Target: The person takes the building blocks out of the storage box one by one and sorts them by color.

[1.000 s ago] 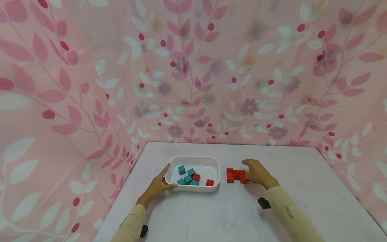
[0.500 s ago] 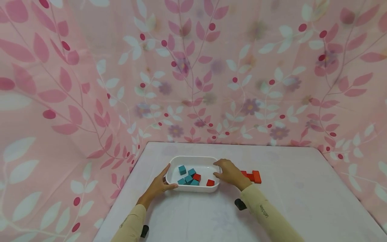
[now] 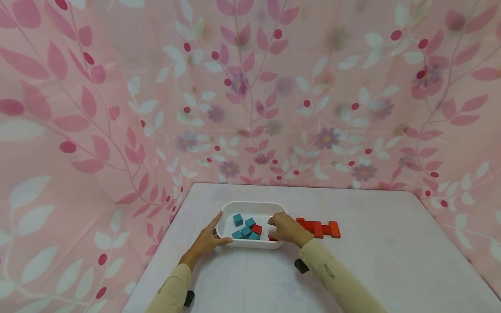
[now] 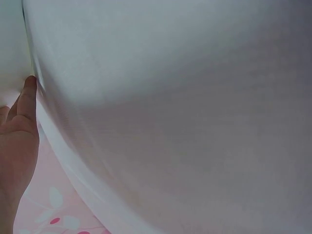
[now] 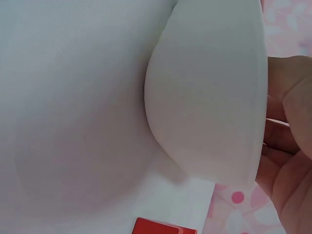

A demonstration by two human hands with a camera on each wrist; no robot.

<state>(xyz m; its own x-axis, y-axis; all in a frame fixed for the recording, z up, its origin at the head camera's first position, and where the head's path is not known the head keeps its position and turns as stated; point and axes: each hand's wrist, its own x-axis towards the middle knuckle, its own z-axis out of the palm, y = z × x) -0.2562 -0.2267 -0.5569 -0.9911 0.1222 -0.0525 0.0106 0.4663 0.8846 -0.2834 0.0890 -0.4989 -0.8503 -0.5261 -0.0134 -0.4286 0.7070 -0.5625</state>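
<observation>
A white rectangular dish (image 3: 250, 244) stands on the table with several teal cubes (image 3: 238, 220) and a red cube (image 3: 256, 229) in it. My left hand (image 3: 205, 241) rests at its left end, thumb along the front rim and fingers against the side wall. In the left wrist view, the straight fingers (image 4: 29, 95) touch the dish. My right hand (image 3: 287, 228) reaches over the right rim, index finger and thumb apart, above another red block (image 3: 272, 238) that it partly covers. The dish wall (image 5: 209, 97) hides its fingertips in the right wrist view.
Right of the dish, several red blocks (image 3: 318, 229) lie close together in a row on the white-covered table (image 3: 250, 282). A pink floral curtain (image 3: 274, 87) hangs behind the table and along its sides.
My right hand has left the row of red blocks and moved left, over the dish's right rim and down inside. My left hand and the dish have stayed in place.
</observation>
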